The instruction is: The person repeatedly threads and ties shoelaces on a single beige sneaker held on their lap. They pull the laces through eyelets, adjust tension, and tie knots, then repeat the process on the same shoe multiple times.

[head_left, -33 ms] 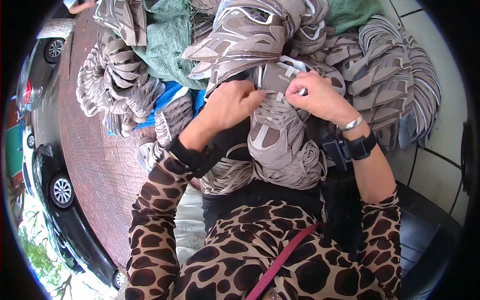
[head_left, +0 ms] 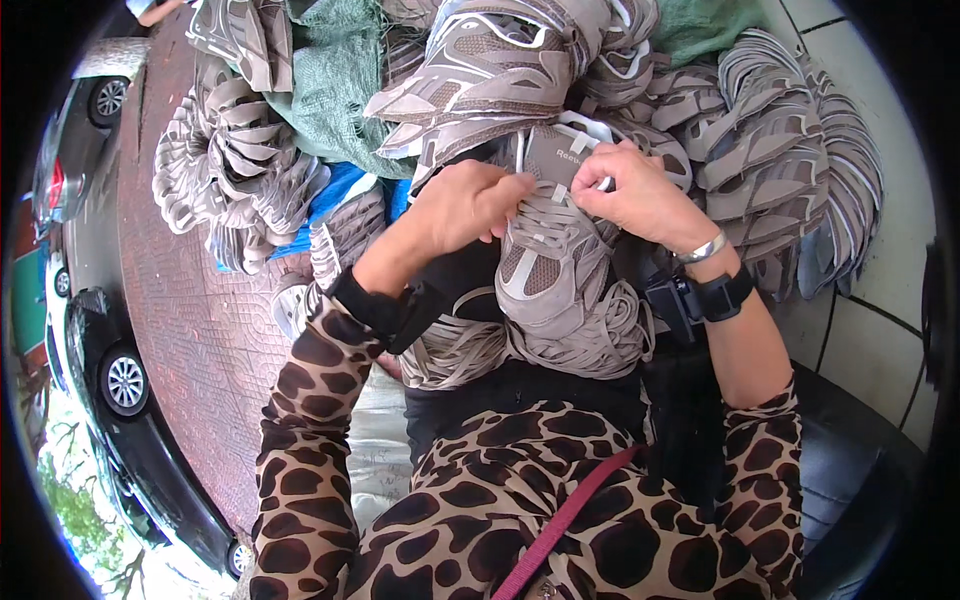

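A grey-brown shoe upper with mesh panels lies toe toward me over my lap, pale shoelaces crossing its front. My left hand is closed at the left edge of the lacing, thumb and forefinger together; what it grips is hidden. On the other side, my right hand pinches the upper's edge by the top eyelets, close to the tongue. Bundles of loose laces hang below the toe, with another bundle to the left.
Stacked shoe uppers rise just beyond my hands. More piles stand at left and right. A green woven sack lies among them. Parked cars line the far left, past brick paving.
My left hand has shifted very slightly, its wrist turning and its fingers moving a little right along the upper's edge. My right hand stays in place.
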{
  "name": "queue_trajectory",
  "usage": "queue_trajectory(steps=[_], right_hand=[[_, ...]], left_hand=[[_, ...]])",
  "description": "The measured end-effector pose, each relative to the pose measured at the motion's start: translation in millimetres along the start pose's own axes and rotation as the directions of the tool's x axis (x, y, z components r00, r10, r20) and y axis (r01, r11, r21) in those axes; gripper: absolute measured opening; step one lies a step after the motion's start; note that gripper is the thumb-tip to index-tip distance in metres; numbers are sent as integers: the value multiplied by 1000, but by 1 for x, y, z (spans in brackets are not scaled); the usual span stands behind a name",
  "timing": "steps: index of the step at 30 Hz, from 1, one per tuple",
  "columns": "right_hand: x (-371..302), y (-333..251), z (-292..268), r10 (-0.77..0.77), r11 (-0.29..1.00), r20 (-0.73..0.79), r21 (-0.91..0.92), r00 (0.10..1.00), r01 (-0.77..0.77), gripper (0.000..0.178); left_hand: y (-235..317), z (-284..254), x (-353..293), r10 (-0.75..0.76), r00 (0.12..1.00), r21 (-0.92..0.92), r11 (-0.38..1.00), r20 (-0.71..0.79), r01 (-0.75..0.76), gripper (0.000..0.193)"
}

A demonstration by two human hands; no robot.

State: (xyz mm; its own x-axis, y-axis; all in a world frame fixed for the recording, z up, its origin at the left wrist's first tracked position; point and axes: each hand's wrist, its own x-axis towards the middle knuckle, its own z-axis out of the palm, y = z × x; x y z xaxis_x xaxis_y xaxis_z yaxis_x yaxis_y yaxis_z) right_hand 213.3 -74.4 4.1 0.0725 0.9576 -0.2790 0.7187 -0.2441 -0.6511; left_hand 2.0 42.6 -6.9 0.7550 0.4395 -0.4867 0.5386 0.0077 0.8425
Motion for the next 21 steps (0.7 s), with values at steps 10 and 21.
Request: queue_trajectory(steps=[10, 21], right_hand=[[4, -7, 26, 6, 988, -245, -146, 969, -43, 9], [-67, 4, 67, 5, 974, -585, 186, 811, 129, 42]], left_hand=[[3, 8, 14, 427, 886, 523, 804, -178, -283, 28], [-29, -64, -65, 108, 994, 435, 896, -12, -92, 21]])
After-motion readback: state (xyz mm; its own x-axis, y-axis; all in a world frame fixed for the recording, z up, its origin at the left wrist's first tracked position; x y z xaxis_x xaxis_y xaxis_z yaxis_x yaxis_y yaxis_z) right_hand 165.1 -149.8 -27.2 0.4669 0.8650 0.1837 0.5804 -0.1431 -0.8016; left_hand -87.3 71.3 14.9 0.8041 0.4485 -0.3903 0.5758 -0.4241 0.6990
